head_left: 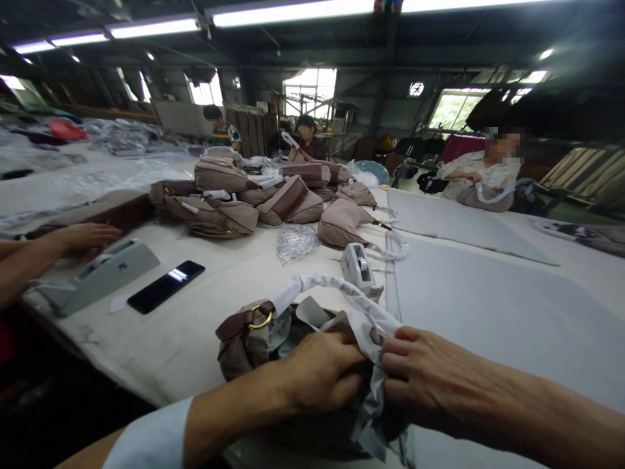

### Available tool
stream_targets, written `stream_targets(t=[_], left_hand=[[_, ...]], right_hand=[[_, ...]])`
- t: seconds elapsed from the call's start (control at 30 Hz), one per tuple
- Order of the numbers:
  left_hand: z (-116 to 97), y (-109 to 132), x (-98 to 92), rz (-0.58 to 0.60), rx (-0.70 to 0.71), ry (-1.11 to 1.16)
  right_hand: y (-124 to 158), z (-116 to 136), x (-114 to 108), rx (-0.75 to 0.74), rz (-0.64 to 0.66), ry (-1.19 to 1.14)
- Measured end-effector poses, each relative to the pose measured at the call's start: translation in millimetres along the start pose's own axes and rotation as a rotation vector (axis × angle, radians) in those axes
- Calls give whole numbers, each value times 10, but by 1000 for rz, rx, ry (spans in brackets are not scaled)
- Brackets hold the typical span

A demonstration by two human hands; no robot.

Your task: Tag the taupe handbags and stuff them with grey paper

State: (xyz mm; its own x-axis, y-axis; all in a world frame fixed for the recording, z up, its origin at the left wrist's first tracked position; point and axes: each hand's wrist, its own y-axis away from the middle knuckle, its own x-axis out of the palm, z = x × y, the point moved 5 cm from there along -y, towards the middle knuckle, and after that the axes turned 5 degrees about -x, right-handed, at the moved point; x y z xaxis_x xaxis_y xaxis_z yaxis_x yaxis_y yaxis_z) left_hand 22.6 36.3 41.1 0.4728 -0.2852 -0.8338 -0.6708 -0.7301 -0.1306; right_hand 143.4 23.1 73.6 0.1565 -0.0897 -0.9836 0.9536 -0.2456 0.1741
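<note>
A taupe handbag (pixel 239 355) with dark brown trim and a gold ring stands at the table's near edge, its mouth open towards me. White wrapping covers its arched handle (pixel 319 280), and white paper (pixel 364 335) shows in and around the opening. My left hand (pixel 325 371) is at the mouth, its fingers curled on the bag's edge and partly hidden. At the right end of the opening, my right hand (pixel 422 371) has its fingers closed on the bag's edge and the white paper there. Exactly what lies under the fingertips is hidden.
Beyond the bag are a tape dispenser (pixel 359 267), a crumpled clear plastic piece (pixel 297 243) and a pile of handbags (pixel 290 202). Left lie a phone (pixel 166 286) and a larger dispenser (pixel 110 273), beside a co-worker's hand (pixel 85 238). Grey sheets (pixel 488 306) cover the right side.
</note>
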Motion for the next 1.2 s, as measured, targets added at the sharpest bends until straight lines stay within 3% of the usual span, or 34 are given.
stream_targets(t=[0.07,0.13,0.27,0.47,0.53,0.6,0.7,0.8,0.9,0.97,1.07,1.2], left_hand=[[104,70,-115,-177,-72,3],[170,100,-128,-260,-101,-12],[126,-8,136,-68,-8,-7],[8,-28,380,-101,211,-256],[-24,-34,501,-29,299,-294],[-30,-114,667,121,302,-331],[-8,-324,817,258,160,-385],[-21,-403,653,253,84,-318],[-20,-195,162,144,108,-154],[62,37,-184,73,67,-233],[240,351,-369,222,50,-541],[486,504,-220,330,-15,-784]], right_hand=[[31,-20,-4,-4,-2,-10],[39,-22,-21,-12,-5,-12],[39,8,-60,-63,-24,19],[39,24,-62,-116,-108,132],[1,70,-49,-111,-121,143],[-55,163,-21,-119,-106,154],[-115,310,28,-128,-65,192],[-78,326,34,-32,-115,207],[6,257,47,84,-196,312],[4,216,106,89,-173,377],[-111,153,266,-4,26,324],[-226,22,489,0,469,150]])
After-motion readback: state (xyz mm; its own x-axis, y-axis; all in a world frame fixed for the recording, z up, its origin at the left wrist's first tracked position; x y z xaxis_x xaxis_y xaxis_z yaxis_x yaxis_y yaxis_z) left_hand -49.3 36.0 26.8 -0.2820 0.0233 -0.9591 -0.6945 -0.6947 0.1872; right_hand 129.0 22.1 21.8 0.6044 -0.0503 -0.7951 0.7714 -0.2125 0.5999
